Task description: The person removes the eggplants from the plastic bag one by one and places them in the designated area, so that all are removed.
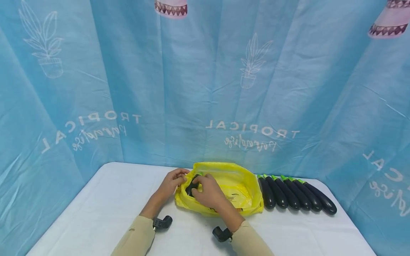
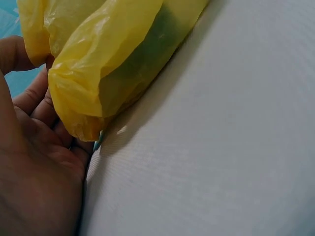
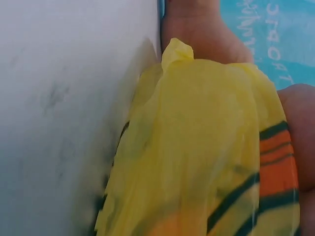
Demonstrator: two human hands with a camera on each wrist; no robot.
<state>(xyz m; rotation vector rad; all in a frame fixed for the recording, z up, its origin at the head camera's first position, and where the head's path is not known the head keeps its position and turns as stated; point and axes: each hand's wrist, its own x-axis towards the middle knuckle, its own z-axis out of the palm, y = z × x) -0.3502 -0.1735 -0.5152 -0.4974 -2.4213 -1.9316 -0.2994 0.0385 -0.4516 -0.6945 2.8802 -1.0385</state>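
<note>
A yellow plastic bag (image 1: pixel 230 167) stands on the table with its mouth wide apart, facing up. My left hand (image 1: pixel 169 185) holds the bag's left rim between thumb and fingers; in the left wrist view the thumb is at the edge and the other fingers lie behind the plastic. Inside the bag at its left end, my right hand (image 1: pixel 210 192) grips a dark purple eggplant (image 1: pixel 191 186), partly hidden by the fingers and the bag wall. A dark shape shows through the bag (image 2: pixel 103 59) in the left wrist view. In the right wrist view, the bag's wall (image 3: pixel 206 113) hides most of the right hand.
Several eggplants (image 1: pixel 293 195) with green stems lie side by side in a row right of the bag, stems toward the back. The table (image 1: pixel 102 209) has a white cover. A blue printed curtain (image 1: pixel 192 89) hangs behind and along both sides.
</note>
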